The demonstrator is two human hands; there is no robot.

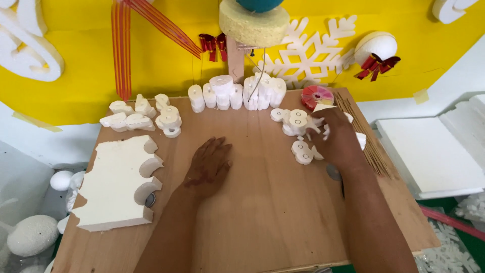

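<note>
far left on the desk (262,202), a thick white foam slab (113,184) lies flat, curved bites cut out of its right edge. behind it, a loose heap of small foam cutouts (144,116) sits near the back left corner. moving in, the left hand (207,169) lies palm down on the bare wood, fingers (218,149) spread and released, gripping nothing, well apart from the slab. at the back centre, a row of upright foam pieces (235,92) stands by a thin vertical wire (261,68). now the right hand (339,139), reaching into a small pile of foam shapes (298,124), its fingers curled over the pieces and touching them; whether one is actually pinched, can't tell, the hand hides it. one cutout (302,152) lies just beside that hand's thumb. behind, a round red and pink dish (317,96). along the right edge, a bundle of thin wooden sticks (366,136).
</note>
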